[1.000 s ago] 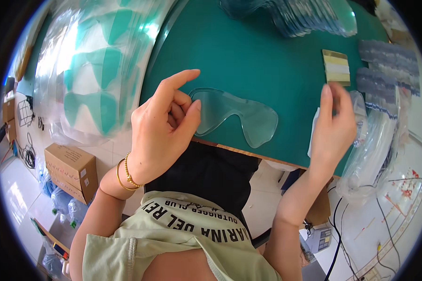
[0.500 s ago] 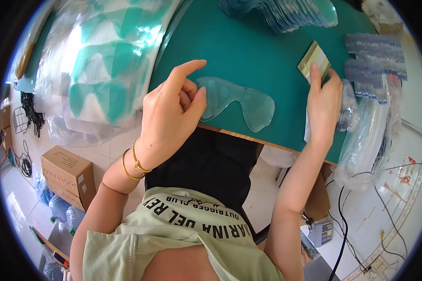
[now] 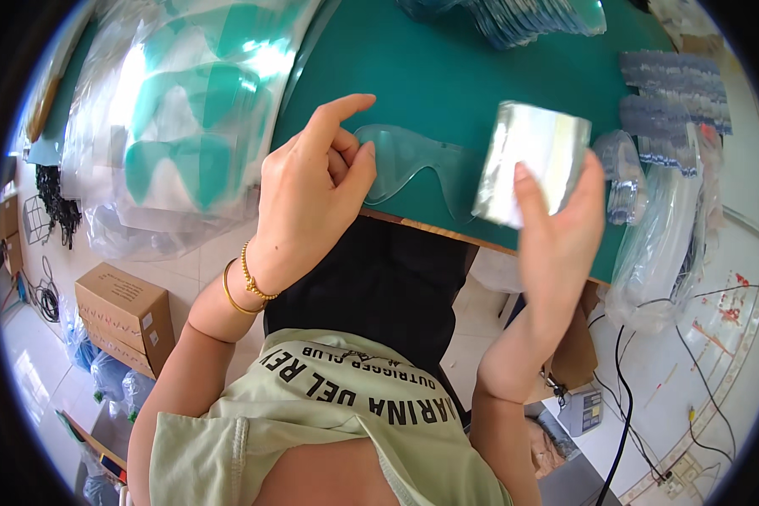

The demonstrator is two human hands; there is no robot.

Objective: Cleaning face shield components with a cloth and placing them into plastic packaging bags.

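Holding right hand (image 3: 557, 240) up near counter (image 3: 447, 76) front edge, pinching shiny film sheet (image 3: 531, 160). Left hand (image 3: 312, 190) half curled, pinning clear goggle lens (image 3: 413, 164). Judging film light, floppy, slippery; gripping by edge.

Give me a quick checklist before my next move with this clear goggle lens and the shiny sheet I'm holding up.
1. Left hand touching lens: ok, fingertips on its left end.
2. Lens lying on green table: ok.
3. Right hand grip on sheet: ok, fingers clasp its lower edge.
4. Sheet clear of lens: cannot tell, they overlap in view.
5. Lens surface clean: cannot tell.
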